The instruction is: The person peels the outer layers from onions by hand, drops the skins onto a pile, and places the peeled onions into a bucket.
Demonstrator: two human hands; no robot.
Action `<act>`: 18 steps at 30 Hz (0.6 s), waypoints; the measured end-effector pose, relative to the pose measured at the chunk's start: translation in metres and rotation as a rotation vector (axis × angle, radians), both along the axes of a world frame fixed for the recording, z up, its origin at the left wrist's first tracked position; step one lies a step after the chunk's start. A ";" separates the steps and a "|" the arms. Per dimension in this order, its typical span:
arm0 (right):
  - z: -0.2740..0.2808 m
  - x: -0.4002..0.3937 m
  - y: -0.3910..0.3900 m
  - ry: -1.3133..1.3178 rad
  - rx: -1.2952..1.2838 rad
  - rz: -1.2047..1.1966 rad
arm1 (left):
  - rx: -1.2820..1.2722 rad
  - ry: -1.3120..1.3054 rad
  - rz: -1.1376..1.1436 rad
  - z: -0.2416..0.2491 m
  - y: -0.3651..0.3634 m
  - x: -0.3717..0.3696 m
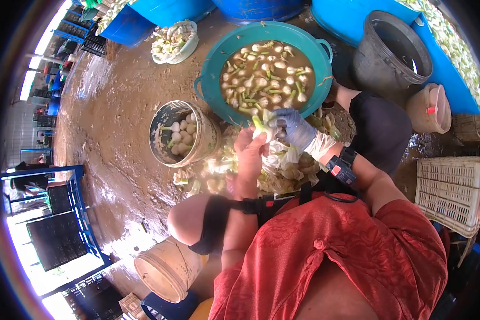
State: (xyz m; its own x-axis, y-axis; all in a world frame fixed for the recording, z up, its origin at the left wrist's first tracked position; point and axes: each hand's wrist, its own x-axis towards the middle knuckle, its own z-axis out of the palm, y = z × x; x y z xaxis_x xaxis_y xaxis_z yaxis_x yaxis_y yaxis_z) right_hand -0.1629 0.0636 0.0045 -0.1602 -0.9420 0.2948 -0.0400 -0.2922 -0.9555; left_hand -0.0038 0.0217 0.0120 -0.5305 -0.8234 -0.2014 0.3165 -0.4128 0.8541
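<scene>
My bare left hand is closed round a garlic bulb with a short green stem, just over the near rim of a teal tub. On the bulb's other side is my right hand, in a blue-grey glove, its fingers bent against the bulb's peel. Muddy water with many garlic bulbs fills the tub. To the left stands a bucket with peeled white bulbs inside. Loose peels lie in a heap beneath my hands.
A pale basin of peels sits at the upper left. A grey bucket of water, a pinkish bucket and a white crate stand on the right. Blue containers line the top. A beige bucket is at lower left.
</scene>
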 end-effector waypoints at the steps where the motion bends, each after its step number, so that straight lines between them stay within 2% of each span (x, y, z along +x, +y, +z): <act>1: -0.002 -0.001 0.002 0.000 -0.001 0.000 | -0.001 0.000 0.000 0.001 -0.001 0.001; 3: -0.004 -0.004 0.007 0.365 -0.071 -0.023 | 0.085 0.234 -0.088 0.007 -0.003 0.002; 4: -0.005 -0.004 0.007 0.364 -0.071 -0.023 | 0.085 0.233 -0.089 0.007 -0.004 0.003; 6: 0.000 -0.002 0.006 -1.324 0.329 0.397 | 0.126 0.357 -0.178 0.007 -0.007 0.004; 7: 0.003 -0.003 0.006 -1.324 0.329 0.396 | 0.127 0.357 -0.179 0.007 -0.005 0.004; 9: 0.014 -0.005 0.003 0.154 -0.155 -0.051 | 0.168 0.352 -0.152 0.016 -0.001 0.001; 10: 0.012 -0.006 0.002 0.154 -0.156 -0.051 | 0.167 0.353 -0.152 0.016 0.001 -0.001; 12: 0.000 -0.010 0.000 0.549 -0.298 -0.181 | 0.215 0.182 0.135 0.010 0.003 -0.003; 13: -0.005 -0.014 -0.002 0.550 -0.298 -0.180 | 0.253 0.288 0.176 0.002 0.000 0.001; 14: -0.007 -0.018 -0.002 -0.076 0.049 -0.127 | 0.254 0.290 0.181 0.006 -0.001 0.003; 15: -0.009 -0.021 -0.003 -0.702 0.397 -0.062 | 0.242 0.447 0.071 0.010 -0.004 0.005; 16: -0.012 -0.023 -0.003 -0.702 0.394 -0.056 | 0.225 0.602 -0.042 0.015 -0.007 0.007; 17: -0.008 -0.026 -0.003 0.056 0.389 0.062 | 0.164 0.491 0.018 0.021 -0.006 0.004; 18: -0.007 -0.030 -0.001 0.816 0.343 0.172 | 0.161 0.491 0.021 0.020 -0.006 0.003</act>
